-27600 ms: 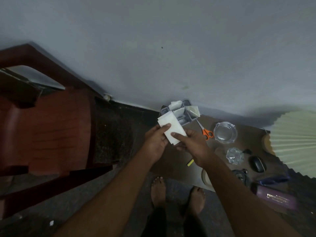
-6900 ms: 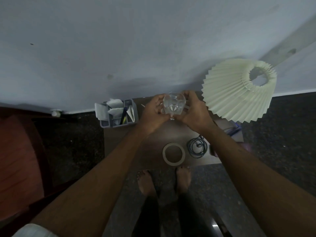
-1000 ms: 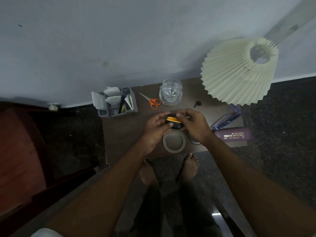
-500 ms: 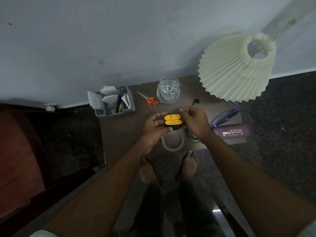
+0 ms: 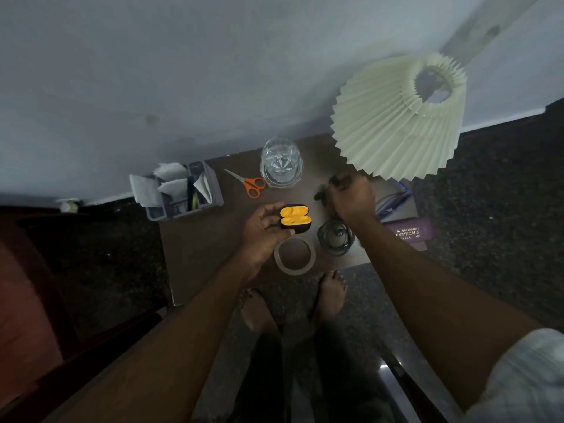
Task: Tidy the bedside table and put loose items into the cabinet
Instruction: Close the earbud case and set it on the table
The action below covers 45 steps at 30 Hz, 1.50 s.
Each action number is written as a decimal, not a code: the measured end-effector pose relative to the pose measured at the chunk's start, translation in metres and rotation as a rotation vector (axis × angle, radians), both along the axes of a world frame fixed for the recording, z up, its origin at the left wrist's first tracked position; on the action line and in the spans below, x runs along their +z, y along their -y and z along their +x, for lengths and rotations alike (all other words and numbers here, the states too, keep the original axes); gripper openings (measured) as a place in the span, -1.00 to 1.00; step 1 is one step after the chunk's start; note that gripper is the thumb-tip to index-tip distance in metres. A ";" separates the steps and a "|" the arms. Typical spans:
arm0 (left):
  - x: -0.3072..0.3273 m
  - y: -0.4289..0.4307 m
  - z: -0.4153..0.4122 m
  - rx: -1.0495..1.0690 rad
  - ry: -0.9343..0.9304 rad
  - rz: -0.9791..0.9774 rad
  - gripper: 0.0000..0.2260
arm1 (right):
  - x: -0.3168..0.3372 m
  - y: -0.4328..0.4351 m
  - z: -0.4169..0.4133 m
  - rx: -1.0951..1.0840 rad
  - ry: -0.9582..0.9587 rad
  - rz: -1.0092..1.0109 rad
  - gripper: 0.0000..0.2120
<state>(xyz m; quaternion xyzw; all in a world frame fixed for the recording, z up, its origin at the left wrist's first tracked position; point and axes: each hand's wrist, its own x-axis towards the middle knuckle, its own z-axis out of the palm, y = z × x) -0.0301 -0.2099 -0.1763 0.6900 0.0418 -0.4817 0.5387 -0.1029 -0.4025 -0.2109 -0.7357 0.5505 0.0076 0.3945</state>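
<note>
Your left hand (image 5: 262, 230) holds the earbud case (image 5: 295, 218) just above the middle of the bedside table (image 5: 201, 245). Fingers and thumb are curled round its black shell, and the lid stands open with the yellow inside facing up. Half a second ago your right hand (image 5: 351, 196) was at the lid. It has since left the case and gone back and to the right, to the spot where a small dark piece (image 5: 333, 179) lay on the wood. Its fingers are curled down there, but the hand is blurred and you cannot tell whether they have closed on the piece. The case has scarcely shifted.

Just under the case lie the tape ring (image 5: 294, 254), close to the table's front edge, and beside it the coiled cable (image 5: 335, 238). Behind the case the glass (image 5: 280, 166) and the orange scissors (image 5: 248, 183) stand near the wall. The grey organiser (image 5: 183, 190) sits at the rear left corner. The pleated lamp shade (image 5: 396, 123) overhangs the rear right corner, its rim just above your right knuckles. The purple spectacle case (image 5: 410, 233) lies along the right edge. The widest bare wood is on the left, between organiser and front edge.
</note>
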 end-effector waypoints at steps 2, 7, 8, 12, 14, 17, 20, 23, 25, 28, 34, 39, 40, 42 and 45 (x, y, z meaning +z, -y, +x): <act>-0.003 0.001 0.000 -0.008 0.002 -0.002 -0.47 | -0.003 0.000 0.003 0.059 -0.023 -0.039 -0.74; -0.011 0.006 0.002 -0.013 0.005 -0.006 -0.46 | -0.012 0.002 0.008 0.069 -0.083 -0.072 -0.69; -0.012 0.007 0.003 -0.013 0.004 -0.005 -0.46 | -0.013 0.002 0.010 0.070 -0.093 -0.075 -0.68; -0.016 0.009 0.005 -0.017 0.001 -0.007 -0.46 | -0.016 0.005 0.012 0.046 -0.133 -0.081 -0.64; -0.017 0.011 0.005 -0.019 0.002 -0.012 -0.46 | -0.017 0.006 0.013 0.054 -0.148 -0.088 -0.64; -0.018 0.013 0.006 -0.020 0.002 -0.015 -0.46 | -0.017 0.005 0.012 0.043 -0.150 -0.074 -0.67; -0.017 0.015 0.005 -0.020 0.001 -0.024 -0.46 | -0.017 0.005 0.011 0.037 -0.145 -0.055 -0.67; -0.015 0.017 0.004 -0.015 0.006 -0.032 -0.46 | -0.016 0.004 0.006 0.054 -0.070 -0.082 -0.72; -0.014 0.017 0.003 -0.014 0.010 -0.037 -0.46 | -0.013 0.002 0.002 0.079 0.004 -0.086 -0.78; -0.011 0.016 0.003 -0.014 0.011 -0.042 -0.47 | -0.007 -0.002 -0.003 0.047 0.115 -0.065 -0.82; -0.009 0.014 -0.001 -0.021 0.031 -0.058 -0.49 | 0.003 -0.011 -0.012 -0.114 0.229 0.081 -0.83; -0.006 0.012 -0.004 -0.007 0.081 -0.039 -0.48 | 0.016 -0.026 -0.019 -0.067 0.343 0.146 -0.84; -0.005 0.012 -0.004 -0.003 0.090 -0.036 -0.48 | 0.019 -0.028 -0.019 -0.046 0.370 0.146 -0.85; -0.003 0.011 -0.004 0.006 0.104 -0.032 -0.48 | 0.025 -0.032 -0.019 -0.031 0.411 0.149 -0.85; 0.000 0.011 -0.002 0.016 0.114 -0.037 -0.49 | 0.031 -0.038 -0.017 -0.050 0.483 0.225 -0.85</act>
